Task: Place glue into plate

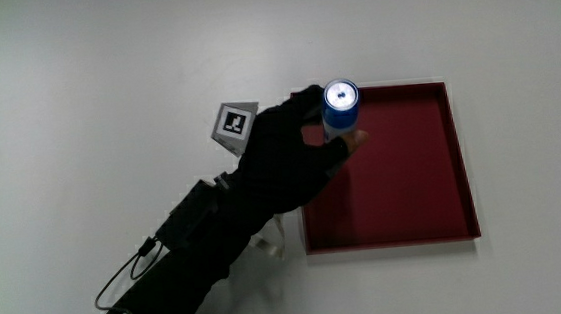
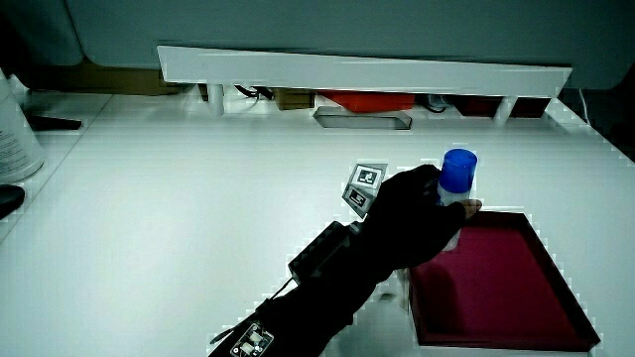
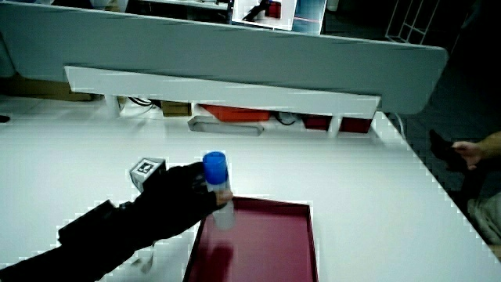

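Forearm and gloved hand (image 1: 279, 167) reach up from the frame's lower edge, fingers clenched around the upright glue stick (image 1: 341, 109) over the red plate's (image 1: 458, 153) corner. Best lowered straight down inside the rim, then released gently.

the red plate (image 1: 436, 220) lies open and bare inside, only its low rim (image 1: 393, 245) in the way. the hands (image 1: 283, 162) hold the upright glue (image 1: 341, 109) over the plate's corner. the white surface (image 1: 76, 103) around is open; a low partition (image 3: 227, 90) lines its edge farthest from the person.
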`<state>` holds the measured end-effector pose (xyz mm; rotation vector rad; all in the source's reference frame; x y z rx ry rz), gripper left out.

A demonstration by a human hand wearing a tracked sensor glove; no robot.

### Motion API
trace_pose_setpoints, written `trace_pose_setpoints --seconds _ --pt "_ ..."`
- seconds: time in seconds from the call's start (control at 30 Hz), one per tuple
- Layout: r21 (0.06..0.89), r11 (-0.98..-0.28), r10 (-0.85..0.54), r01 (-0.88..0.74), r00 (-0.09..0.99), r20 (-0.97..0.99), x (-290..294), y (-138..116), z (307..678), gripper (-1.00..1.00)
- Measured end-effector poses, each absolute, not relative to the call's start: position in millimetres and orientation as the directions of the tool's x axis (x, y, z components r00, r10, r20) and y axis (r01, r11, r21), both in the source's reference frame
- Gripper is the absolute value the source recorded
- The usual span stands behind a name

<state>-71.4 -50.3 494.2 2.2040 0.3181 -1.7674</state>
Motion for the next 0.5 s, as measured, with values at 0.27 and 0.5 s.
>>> trace_pose_setpoints --seconds 0.27,0.5 --pt "0.224 -0.899 -0.106 0.377 0.309 -0.945 -61 -37 512 0.0" --pt "0.237 -0.895 -0.102 0.379 0.345 -0.933 -57 -32 511 0.0"
